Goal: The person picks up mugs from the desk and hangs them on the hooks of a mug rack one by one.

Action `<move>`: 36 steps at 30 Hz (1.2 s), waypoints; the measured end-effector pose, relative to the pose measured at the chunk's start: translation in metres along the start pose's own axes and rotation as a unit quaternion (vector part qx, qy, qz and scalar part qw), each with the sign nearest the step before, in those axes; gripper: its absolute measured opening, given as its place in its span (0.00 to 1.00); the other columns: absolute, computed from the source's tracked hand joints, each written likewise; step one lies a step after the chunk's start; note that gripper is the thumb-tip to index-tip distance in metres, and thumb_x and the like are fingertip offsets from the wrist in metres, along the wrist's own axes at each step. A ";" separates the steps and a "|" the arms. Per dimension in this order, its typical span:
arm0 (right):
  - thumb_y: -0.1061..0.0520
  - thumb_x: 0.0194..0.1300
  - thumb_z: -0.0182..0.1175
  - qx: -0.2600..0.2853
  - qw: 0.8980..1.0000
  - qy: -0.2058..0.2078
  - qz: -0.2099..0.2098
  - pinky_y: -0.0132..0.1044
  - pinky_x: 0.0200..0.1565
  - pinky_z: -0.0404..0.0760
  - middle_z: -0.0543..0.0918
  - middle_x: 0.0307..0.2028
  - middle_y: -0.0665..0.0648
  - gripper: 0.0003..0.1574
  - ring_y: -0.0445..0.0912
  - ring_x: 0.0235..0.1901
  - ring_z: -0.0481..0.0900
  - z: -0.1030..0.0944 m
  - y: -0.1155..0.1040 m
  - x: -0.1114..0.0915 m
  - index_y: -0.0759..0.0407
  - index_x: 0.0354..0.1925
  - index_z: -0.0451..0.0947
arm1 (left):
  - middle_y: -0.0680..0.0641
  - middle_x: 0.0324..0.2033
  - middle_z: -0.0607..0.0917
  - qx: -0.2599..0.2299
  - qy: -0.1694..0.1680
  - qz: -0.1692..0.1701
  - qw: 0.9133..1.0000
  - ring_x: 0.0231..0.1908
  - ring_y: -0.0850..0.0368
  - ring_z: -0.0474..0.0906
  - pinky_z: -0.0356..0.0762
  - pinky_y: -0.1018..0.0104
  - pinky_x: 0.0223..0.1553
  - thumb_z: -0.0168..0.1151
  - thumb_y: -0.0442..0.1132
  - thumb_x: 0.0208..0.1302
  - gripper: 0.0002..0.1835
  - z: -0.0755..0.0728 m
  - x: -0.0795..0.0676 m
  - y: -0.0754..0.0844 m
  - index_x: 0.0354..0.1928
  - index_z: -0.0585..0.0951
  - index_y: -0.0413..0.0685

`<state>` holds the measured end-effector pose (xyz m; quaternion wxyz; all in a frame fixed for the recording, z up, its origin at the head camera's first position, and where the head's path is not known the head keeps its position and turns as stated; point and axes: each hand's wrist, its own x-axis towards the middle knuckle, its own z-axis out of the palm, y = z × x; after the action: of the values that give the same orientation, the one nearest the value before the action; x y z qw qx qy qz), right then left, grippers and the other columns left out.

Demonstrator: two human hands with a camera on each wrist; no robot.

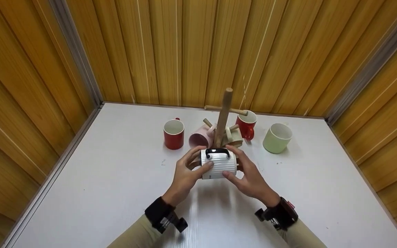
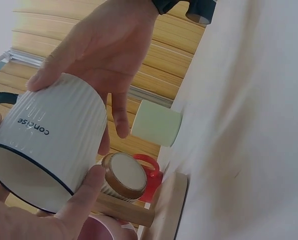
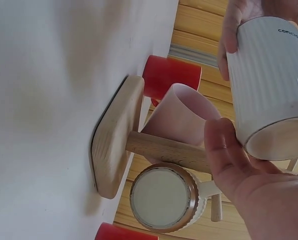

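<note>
Both hands hold a white ribbed mug (image 1: 219, 170) on its side, raised in front of the wooden mug tree (image 1: 223, 119). Its black handle (image 1: 218, 150) points up in the head view. The left hand (image 1: 185, 172) grips the rim end, its thumb across the ribbed side. At the base end, the right hand (image 1: 252, 179) has its thumb on the side and fingers around the far side. The dark rim and the word "concise" show in the left wrist view. On the tree's lower pegs hang a pink mug (image 3: 176, 117) and a cream mug with a brown base edge (image 3: 161, 197).
A red mug (image 1: 173, 138) stands left of the tree, and another red mug (image 1: 244, 129) behind it to the right. Farther right is a light green mug (image 1: 276, 140). The tree's upper crossbar (image 1: 213, 108) juts out both ways. Wood-look panels (image 1: 198, 51) enclose the white table (image 1: 115, 179).
</note>
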<state>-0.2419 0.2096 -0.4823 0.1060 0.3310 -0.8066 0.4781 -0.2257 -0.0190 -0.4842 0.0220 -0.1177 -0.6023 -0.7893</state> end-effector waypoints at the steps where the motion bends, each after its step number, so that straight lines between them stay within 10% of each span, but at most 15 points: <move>1: 0.58 0.67 0.70 -0.001 1.000 0.001 0.003 0.42 0.46 0.87 0.72 0.68 0.52 0.47 0.47 0.51 0.81 0.000 0.000 0.000 0.49 0.77 0.60 | 0.44 0.60 0.82 -0.007 -0.003 -0.007 1.000 0.54 0.46 0.82 0.85 0.59 0.44 0.75 0.37 0.61 0.32 0.000 0.000 0.000 0.67 0.75 0.45; 10: 0.58 0.66 0.70 -0.018 1.000 0.009 0.001 0.41 0.39 0.87 0.77 0.62 0.53 0.43 0.45 0.43 0.82 -0.005 0.000 0.003 0.50 0.74 0.64 | 0.43 0.57 0.81 -0.033 -0.035 -0.037 0.998 0.50 0.48 0.83 0.87 0.58 0.42 0.70 0.38 0.67 0.29 0.001 0.003 -0.005 0.67 0.71 0.47; 16: 0.58 0.66 0.70 -0.047 0.999 0.013 -0.021 0.37 0.37 0.85 0.77 0.64 0.53 0.41 0.44 0.40 0.81 -0.010 0.001 0.006 0.51 0.73 0.67 | 0.41 0.55 0.83 0.035 -0.052 -0.015 0.998 0.51 0.49 0.82 0.82 0.59 0.50 0.68 0.39 0.69 0.28 0.000 0.005 -0.010 0.68 0.70 0.45; 36: 0.52 0.66 0.71 -0.089 0.996 0.011 0.024 0.40 0.35 0.84 0.81 0.60 0.53 0.39 0.44 0.41 0.80 -0.022 0.004 0.011 0.47 0.72 0.70 | 0.32 0.66 0.73 0.103 -0.073 -0.028 0.992 0.54 0.38 0.82 0.84 0.53 0.52 0.79 0.32 0.54 0.55 0.003 0.002 -0.020 0.79 0.56 0.51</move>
<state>-0.2563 0.2246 -0.4679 0.1325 0.2954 -0.8525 0.4103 -0.2304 -0.0107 -0.5016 -0.0323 -0.1548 -0.6838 -0.7123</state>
